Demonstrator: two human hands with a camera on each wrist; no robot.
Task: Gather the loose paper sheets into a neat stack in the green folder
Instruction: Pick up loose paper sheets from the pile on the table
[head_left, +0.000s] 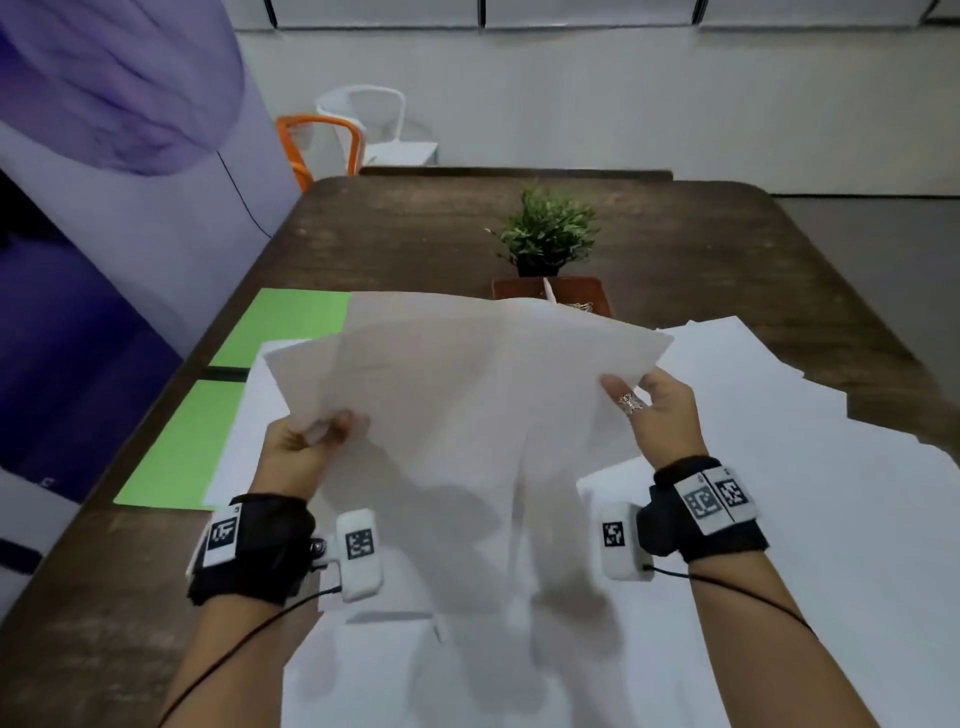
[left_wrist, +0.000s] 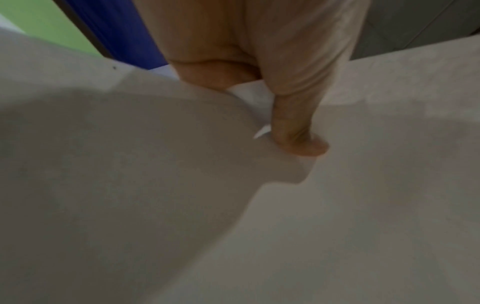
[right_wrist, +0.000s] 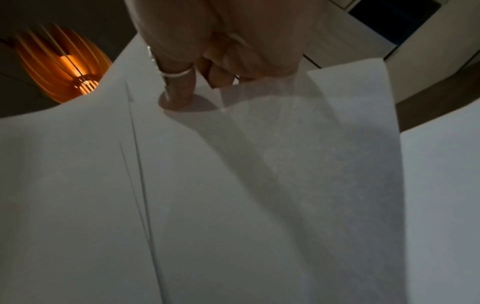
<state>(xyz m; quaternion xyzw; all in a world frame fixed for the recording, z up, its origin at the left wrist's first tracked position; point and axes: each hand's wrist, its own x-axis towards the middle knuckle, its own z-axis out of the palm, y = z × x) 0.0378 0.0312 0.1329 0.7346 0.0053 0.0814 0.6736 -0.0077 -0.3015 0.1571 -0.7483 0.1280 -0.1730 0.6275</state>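
I hold a loose bundle of white paper sheets (head_left: 467, 374) raised above the table, its edges uneven. My left hand (head_left: 311, 441) pinches the bundle's left side; in the left wrist view the thumb (left_wrist: 298, 131) presses on the paper (left_wrist: 155, 185). My right hand (head_left: 654, 405), wearing a ring, pinches the right edge, and the right wrist view shows a ringed finger (right_wrist: 179, 90) on the sheets (right_wrist: 233, 185). The open green folder (head_left: 291, 322) lies flat at the left, with a sheet partly over it. More loose sheets (head_left: 779, 467) cover the table below and to the right.
The brown wooden table (head_left: 415, 234) carries a small potted plant (head_left: 545, 234) and a brown tray (head_left: 576, 299) behind the raised sheets. A purple and white panel (head_left: 104, 208) stands along the left edge. Orange and white chairs (head_left: 353, 135) stand beyond the far end.
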